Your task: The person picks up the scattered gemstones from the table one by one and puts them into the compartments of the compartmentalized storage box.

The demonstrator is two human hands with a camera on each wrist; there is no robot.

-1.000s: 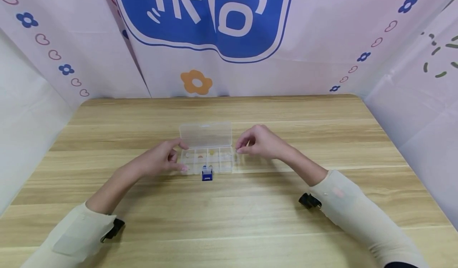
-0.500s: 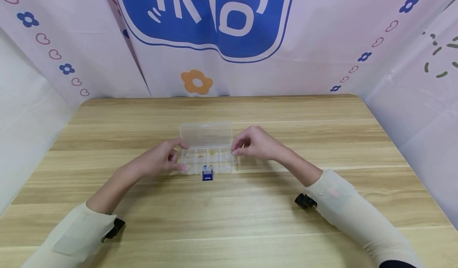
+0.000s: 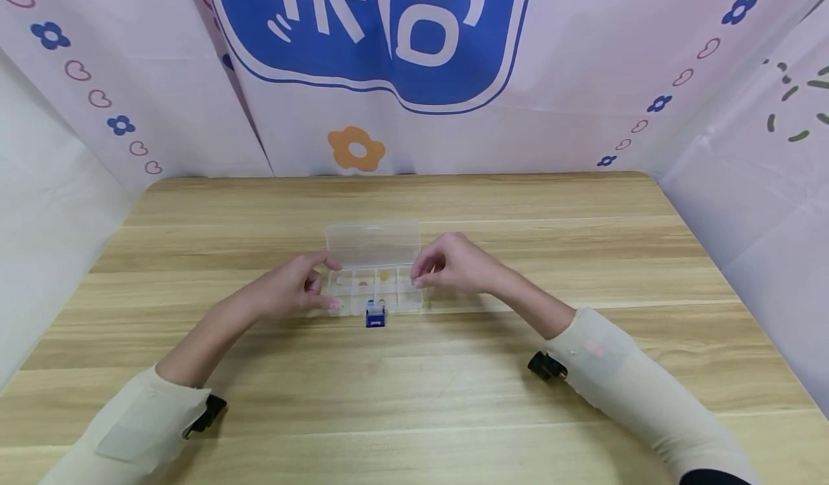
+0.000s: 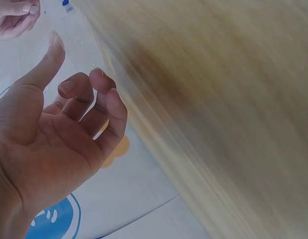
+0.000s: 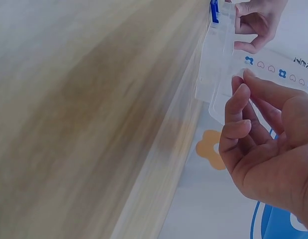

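Observation:
A clear plastic compartment box (image 3: pixel 363 299) lies on the table with its clear lid (image 3: pixel 372 245) raised at the back. Small pale, orange and yellow pieces sit in its back compartments; they are too small to identify. My left hand (image 3: pixel 289 286) holds the box's left end, index finger at the back corner and thumb at the front. Over the right-hand compartments is my right hand (image 3: pixel 453 263), thumb and index fingertip together. In the right wrist view, a small, whitish, see-through piece shows between those fingertips (image 5: pixel 245 74); its kind is unclear.
A blue piece (image 3: pixel 376 317), perhaps a latch or clip, is at the box's front edge. The wooden table (image 3: pixel 414 399) extends around the box. A printed cloth (image 3: pixel 557 96) hangs behind it.
My right hand has moved left, from beside the box's right end to over its right compartments, fingertips still together. The left hand and box have stayed in place.

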